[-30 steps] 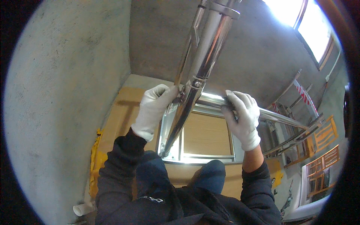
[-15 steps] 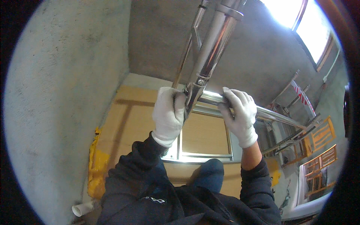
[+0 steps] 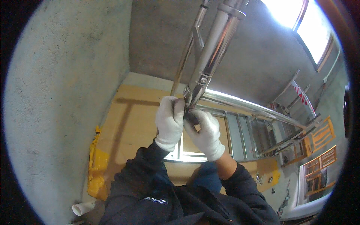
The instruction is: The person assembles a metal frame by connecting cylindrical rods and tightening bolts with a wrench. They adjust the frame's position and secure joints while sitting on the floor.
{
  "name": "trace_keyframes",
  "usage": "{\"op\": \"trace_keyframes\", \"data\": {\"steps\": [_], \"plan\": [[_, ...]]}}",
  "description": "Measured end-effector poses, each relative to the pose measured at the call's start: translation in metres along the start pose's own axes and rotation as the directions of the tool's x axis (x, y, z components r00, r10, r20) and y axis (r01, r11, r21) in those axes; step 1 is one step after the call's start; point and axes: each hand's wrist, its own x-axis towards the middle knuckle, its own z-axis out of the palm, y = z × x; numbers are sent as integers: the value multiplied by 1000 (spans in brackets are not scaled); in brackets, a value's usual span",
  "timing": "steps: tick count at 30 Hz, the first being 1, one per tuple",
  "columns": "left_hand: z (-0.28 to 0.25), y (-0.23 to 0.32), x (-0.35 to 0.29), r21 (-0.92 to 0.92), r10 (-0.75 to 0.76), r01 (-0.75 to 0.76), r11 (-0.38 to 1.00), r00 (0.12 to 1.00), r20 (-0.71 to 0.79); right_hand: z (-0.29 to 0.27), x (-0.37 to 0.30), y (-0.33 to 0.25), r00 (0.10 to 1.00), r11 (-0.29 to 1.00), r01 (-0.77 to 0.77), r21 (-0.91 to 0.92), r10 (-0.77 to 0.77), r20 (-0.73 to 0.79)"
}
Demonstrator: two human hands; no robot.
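Observation:
A shiny metal pole [image 3: 217, 45] slants down from the top of the view, with a bolted clamp-like metal fitting [image 3: 195, 90] at its lower end. My left hand [image 3: 168, 123], in a white glove, is closed on the fitting's left side. From the right, my right hand [image 3: 207, 133], also white-gloved, is closed with its fingertips at the fitting's bottom tip. The gloves hide what exactly lies between the fingertips. A thinner metal tube [image 3: 183, 56] runs down beside the pole, on its left.
Beyond my hands a shiny horizontal rail [image 3: 255, 107] extends right toward a metal frame [image 3: 300, 95]. Below lie a metal-framed panel [image 3: 234, 131] and brown board [image 3: 123, 138]. Rough walls [image 3: 67, 93] rise left and ahead. Wooden chairs [image 3: 322, 135] stand right; a white pipe [image 3: 83, 208] lies lower left.
My right hand has left the horizontal rail and come left and down to the fitting's lower tip. My left hand stays at the fitting, shifted slightly down.

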Motion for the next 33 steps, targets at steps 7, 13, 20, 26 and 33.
{"op": "trace_keyframes", "data": {"steps": [7, 13, 20, 26, 33], "plan": [[-19, 18, -20, -62, -285, 313, 948, 917, 280, 13, -25, -10, 895, 742, -433, 511, 419, 150], [-35, 15, -8, -182, -156, 187, 965, 973, 170, -10, -38, 9, 776, 184, -539, 822, 489, 399], [-24, 25, 41, -376, -241, 362, 853, 912, 332, -26, -53, 25, 763, 177, -521, 835, 535, 362], [-24, 12, 50, -429, -292, 485, 762, 849, 440, -36, -59, 37, 762, 189, -548, 815, 514, 393], [-26, 16, 60, -318, -218, 397, 861, 852, 475, -42, -61, 49, 738, 126, -545, 829, 541, 403]]}}
